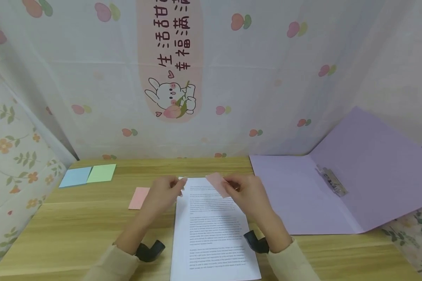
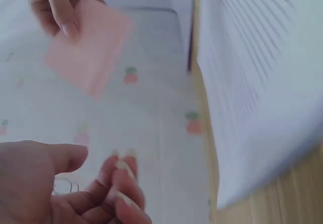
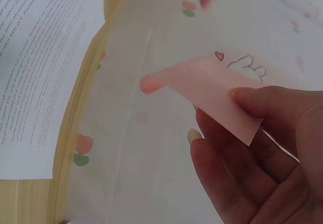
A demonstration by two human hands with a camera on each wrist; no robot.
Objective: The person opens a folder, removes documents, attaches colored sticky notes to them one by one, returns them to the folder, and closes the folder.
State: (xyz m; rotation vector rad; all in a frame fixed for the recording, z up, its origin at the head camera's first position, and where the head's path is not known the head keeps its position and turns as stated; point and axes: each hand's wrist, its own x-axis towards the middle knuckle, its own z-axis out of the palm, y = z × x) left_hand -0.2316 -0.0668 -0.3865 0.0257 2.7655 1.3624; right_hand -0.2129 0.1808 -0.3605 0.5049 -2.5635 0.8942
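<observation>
My right hand (image 1: 251,193) pinches a single pink sticky note (image 1: 218,185) between thumb and fingers, above the upper part of a printed sheet (image 1: 211,234). In the right wrist view the far edge of the sticky note (image 3: 202,82) curls. My left hand (image 1: 165,191) hovers at the sheet's upper left corner. The left wrist view shows its thumb apart from its loosely bent fingers (image 2: 128,188), nothing between them. A pink sticky pad (image 1: 138,198) lies on the table just left of that hand, partly covered by the forearm.
At the back left, a blue sticky pad (image 1: 75,176) and a green one (image 1: 101,173) lie side by side on the wooden table (image 1: 91,226). An open purple folder (image 1: 285,191) with a metal clip (image 1: 332,181) takes up the right side. A patterned curtain (image 1: 225,78) hangs behind.
</observation>
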